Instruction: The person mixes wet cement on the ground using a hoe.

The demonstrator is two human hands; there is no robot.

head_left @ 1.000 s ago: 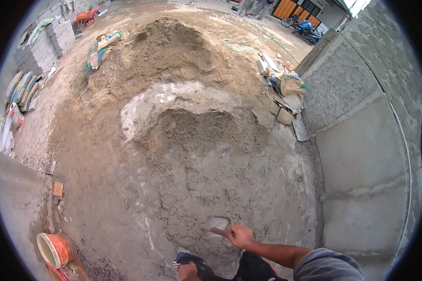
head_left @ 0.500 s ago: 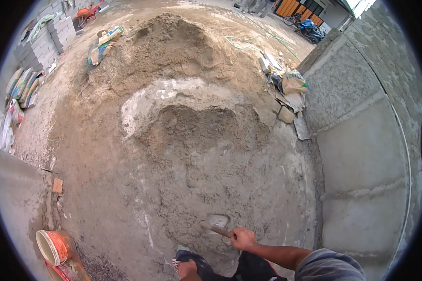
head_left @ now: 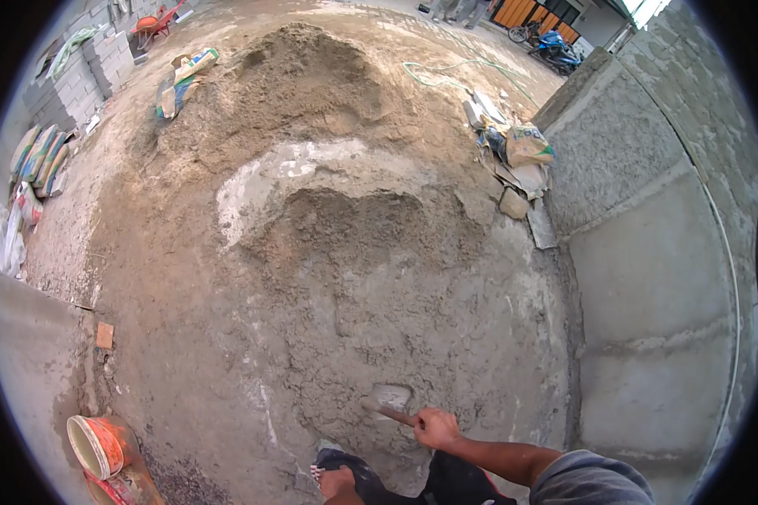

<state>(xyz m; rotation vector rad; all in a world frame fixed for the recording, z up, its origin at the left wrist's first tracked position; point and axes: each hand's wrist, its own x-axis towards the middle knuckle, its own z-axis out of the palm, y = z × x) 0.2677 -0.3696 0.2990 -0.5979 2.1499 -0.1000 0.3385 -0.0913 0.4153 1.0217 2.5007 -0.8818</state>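
We see only the legs of distant people (head_left: 477,13), cut off by the top edge. The bottom edge crops the lower bucket (head_left: 129,488); the right hand (head_left: 435,428) hides part of the handle (head_left: 397,415).

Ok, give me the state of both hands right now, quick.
Left hand: against the dark trouser leg; open or closed cannot be told.
Right hand: closed, holding the tool handle.
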